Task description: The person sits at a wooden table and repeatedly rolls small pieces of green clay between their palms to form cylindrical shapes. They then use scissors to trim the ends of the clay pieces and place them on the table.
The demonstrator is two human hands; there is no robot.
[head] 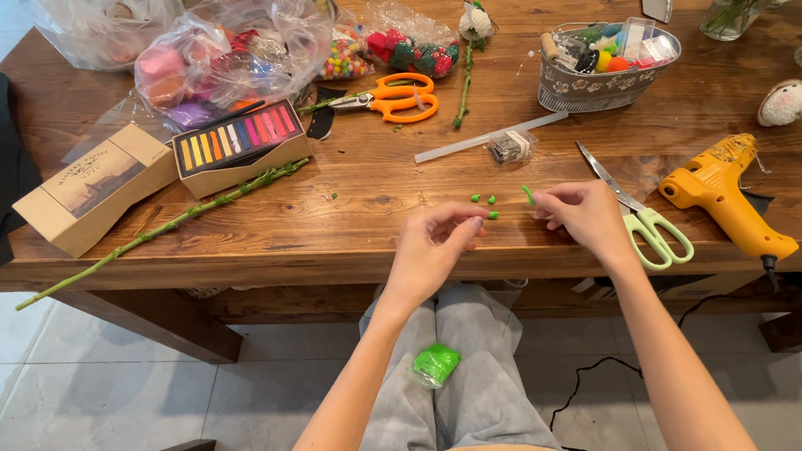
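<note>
The right hand (583, 214) pinches a soft green clay bit (527, 195); the left hand (434, 243) curls empty nearby. Squishy, so pinch gently.

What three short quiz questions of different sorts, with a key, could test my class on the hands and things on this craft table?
1. True or false: the right hand pinches a small green piece.
2. Which tool lies nearest the right hand? A) orange scissors B) green scissors C) glue gun
3. Fill in: the green lump in clear wrap rests on the person's ____.

Key: 1 true. 2 B. 3 lap; the left hand hovers at the table edge, near the green bits.
</note>
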